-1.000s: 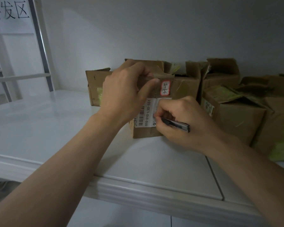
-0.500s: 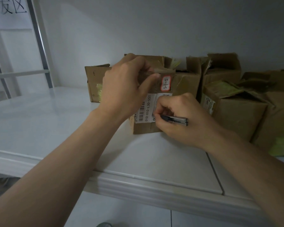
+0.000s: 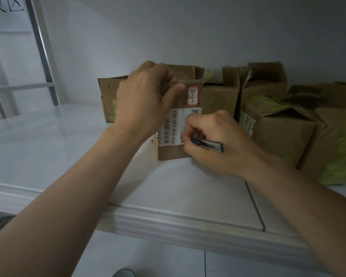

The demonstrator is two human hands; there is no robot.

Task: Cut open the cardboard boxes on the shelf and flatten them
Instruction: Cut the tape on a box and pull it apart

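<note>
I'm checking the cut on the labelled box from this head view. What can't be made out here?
- Blade tip of the box cutter: hidden by the right hand.
- Upper left of the labelled box: covered by the left hand.
- Small print on the shipping label: too small.
- Wall sign: cut off by the top edge.

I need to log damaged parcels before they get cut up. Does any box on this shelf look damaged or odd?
Yes. The boxes behind and to the right of the held box look battered: the rear box has torn, ragged flaps, and the right box has a crumpled top with yellowish tape peeling. The held box itself looks intact.
</note>
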